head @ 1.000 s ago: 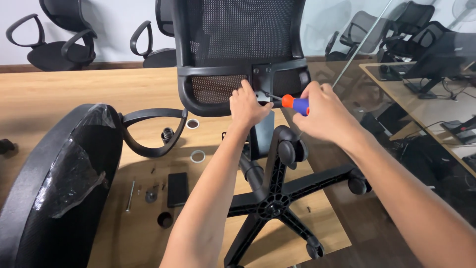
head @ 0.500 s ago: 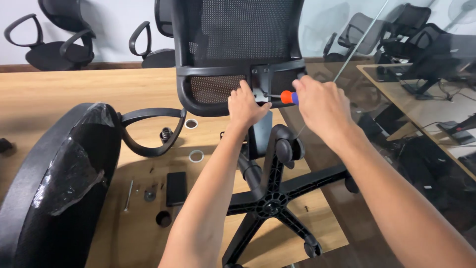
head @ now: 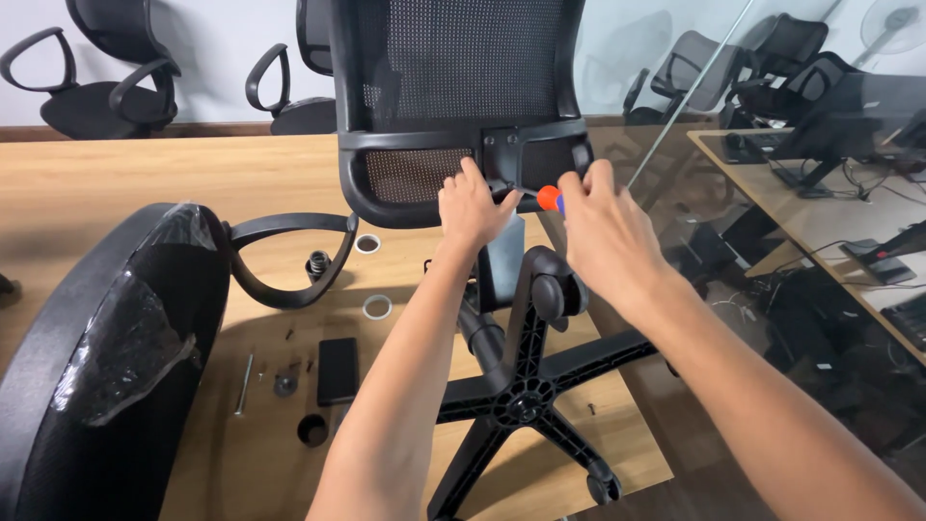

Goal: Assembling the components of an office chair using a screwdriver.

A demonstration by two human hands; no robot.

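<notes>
A black mesh chair backrest (head: 453,68) stands upright on the wooden table (head: 125,178). My left hand (head: 473,205) rests against the bracket (head: 506,154) at the backrest's lower middle, fingers near the screwdriver's shaft. My right hand (head: 608,232) grips an orange-handled screwdriver (head: 548,198) whose tip points left at that bracket. Below my hands lies the black five-star wheeled base (head: 526,396) with its gas cylinder.
A black seat cushion wrapped in plastic (head: 96,367) with an armrest (head: 285,256) lies at the left. Small parts lie on the table: white rings (head: 376,307), a long bolt (head: 244,384), a black block (head: 338,370), a cap (head: 312,429). Other office chairs stand behind; a desk is at right.
My right hand has slid left and slightly down along the screwdriver, covering more of its handle. My left hand stays on the bracket.
</notes>
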